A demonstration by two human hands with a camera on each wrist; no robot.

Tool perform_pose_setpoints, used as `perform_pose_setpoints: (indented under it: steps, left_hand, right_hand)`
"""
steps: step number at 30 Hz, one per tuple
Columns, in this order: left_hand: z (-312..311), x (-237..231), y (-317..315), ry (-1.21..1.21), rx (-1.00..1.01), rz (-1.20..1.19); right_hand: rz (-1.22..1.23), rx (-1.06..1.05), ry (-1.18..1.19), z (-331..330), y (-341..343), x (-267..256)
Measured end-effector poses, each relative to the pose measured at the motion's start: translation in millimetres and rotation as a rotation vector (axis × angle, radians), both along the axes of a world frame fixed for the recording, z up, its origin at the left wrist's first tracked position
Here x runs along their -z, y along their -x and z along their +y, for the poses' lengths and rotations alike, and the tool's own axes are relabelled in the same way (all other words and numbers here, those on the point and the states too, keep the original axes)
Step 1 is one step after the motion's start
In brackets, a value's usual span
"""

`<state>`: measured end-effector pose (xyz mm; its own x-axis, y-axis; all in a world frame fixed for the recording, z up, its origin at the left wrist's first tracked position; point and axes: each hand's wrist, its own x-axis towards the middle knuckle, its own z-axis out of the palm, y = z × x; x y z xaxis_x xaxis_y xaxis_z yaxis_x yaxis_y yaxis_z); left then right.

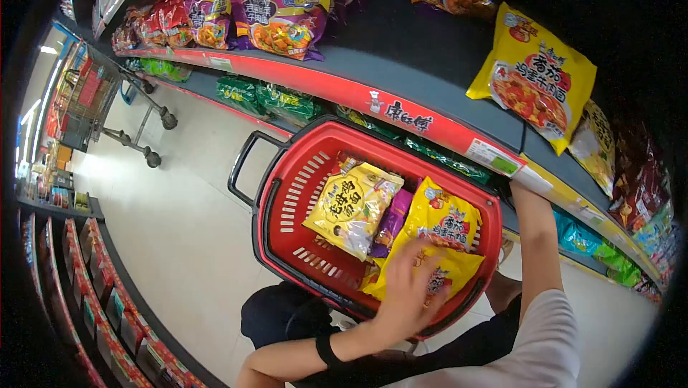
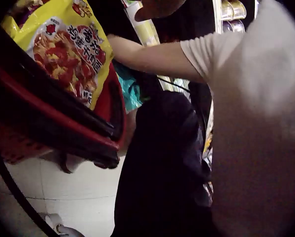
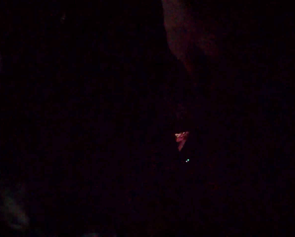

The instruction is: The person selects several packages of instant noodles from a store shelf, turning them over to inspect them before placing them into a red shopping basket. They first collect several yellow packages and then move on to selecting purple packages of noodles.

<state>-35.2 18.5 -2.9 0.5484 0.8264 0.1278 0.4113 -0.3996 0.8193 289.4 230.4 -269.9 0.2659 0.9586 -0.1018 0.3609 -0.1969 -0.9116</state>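
A red shopping basket (image 1: 297, 180) holds bags of instant noodles: a pale yellow bag (image 1: 351, 209), a purple bag (image 1: 393, 223) and bright yellow bags (image 1: 444, 216) with a noodle-bowl picture. My left hand (image 1: 412, 288) is over the lower yellow bag (image 1: 462, 267), fingers spread and loosely bent, gripping nothing. In the left wrist view, a yellow noodle bag (image 2: 68, 54) stands against the basket's edge. My right forearm reaches under the shelf edge, which hides that hand in the head view. The right wrist view is almost black, with my right hand (image 3: 187, 34) only dimly visible; I cannot tell what it holds.
On the upper shelf (image 1: 430, 76) lie purple noodle bags (image 1: 279, 12) and a yellow noodle bag (image 1: 537, 76). Green bags (image 1: 287, 101) and a teal bag (image 1: 577, 234) sit on the lower shelf. A shopping cart (image 1: 93, 94) stands in the aisle, with another rack (image 1: 107, 302) opposite.
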Motion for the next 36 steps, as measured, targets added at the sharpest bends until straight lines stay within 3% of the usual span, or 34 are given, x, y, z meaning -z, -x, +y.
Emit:
perform_pose_setpoints:
  steps: [2, 6, 16, 17, 19, 20, 22, 25, 28, 30, 33, 35, 36]
  left_hand:
    - [10.1, 6.5, 2.4, -0.022, -0.083, 0.071]
    - [19.9, 32.9, 14.0, -0.032, 0.019, 0.137]
    - [47.3, 31.6, 31.1, -0.037, 0.186, 0.219]
    - [45.3, 31.6, 32.3, -0.059, 0.181, 0.258]
    - [41.3, 30.4, 32.0, -0.089, 0.179, 0.284]
    - [38.5, 29.8, 31.3, -0.123, 0.167, 0.321]
    - [35.3, 33.8, 29.5, -0.139, 0.152, 0.362]
    - [26.2, 40.5, 31.9, -0.224, 0.116, 0.338]
    - [14.1, 39.2, 33.9, -0.257, 0.081, 0.318]
    - [4.6, 34.1, 33.2, -0.301, 0.034, 0.291]
    - [-9.3, 11.2, 30.1, -0.425, 0.028, 0.431]
    - [-17.6, 5.8, 24.1, -0.391, 0.214, 0.324]
    - [-21.7, 10.7, 21.7, -0.39, 0.208, 0.291]
  right_hand:
    - [-0.033, 0.018, 0.002, -14.8, -9.6, -5.2]
    - [-0.123, 0.055, -0.007, -39.7, -29.2, -38.4]
    - [-0.319, 0.116, -0.035, -115.8, -11.2, -122.7]
    - [-0.947, -0.014, 0.317, -138.7, -8.8, -150.4]
    - [-1.101, -0.128, 0.211, -163.8, -0.1, -167.6]
    - [-1.107, -0.12, 0.212, -176.0, 4.4, -173.9]
    - [-0.837, -0.112, 0.027, -202.1, 30.8, -196.9]
    - [-0.868, -0.255, -0.139, -253.7, 73.2, -212.7]
    - [-0.866, -0.238, -0.174, -284.9, 102.4, -228.6]
    - [-0.84, -0.149, -0.207, -281.1, 96.5, -221.5]
    - [-0.766, -0.005, -0.292, -245.9, 70.6, -201.6]
    - [-0.616, 0.138, -0.106, -213.9, 58.9, -195.6]
    - [-0.605, 0.176, -0.011, -194.5, 49.5, -187.8]
